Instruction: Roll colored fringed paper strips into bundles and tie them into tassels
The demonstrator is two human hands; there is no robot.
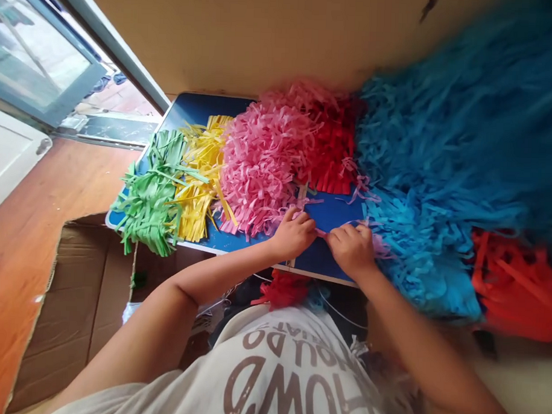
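My left hand (294, 235) and my right hand (351, 250) pinch a thin pink paper strip (321, 233) between them, just above the near edge of a blue tabletop (332, 212). Fringed paper bunches cover much of the tabletop. A pink bunch (259, 164) lies just beyond my left hand, with a red bunch (335, 148) behind it. Further left lie a yellow bunch (199, 183) and a green bunch (149, 205). A light-blue fringed mass (414, 260) rises right beside my right hand.
A large darker blue paper heap (446, 122) and an orange-red one (513, 288) fill the right side. An open cardboard box (76, 302) stands on the wooden floor (26, 234) at lower left. Red paper scraps (282, 290) sit below the table edge.
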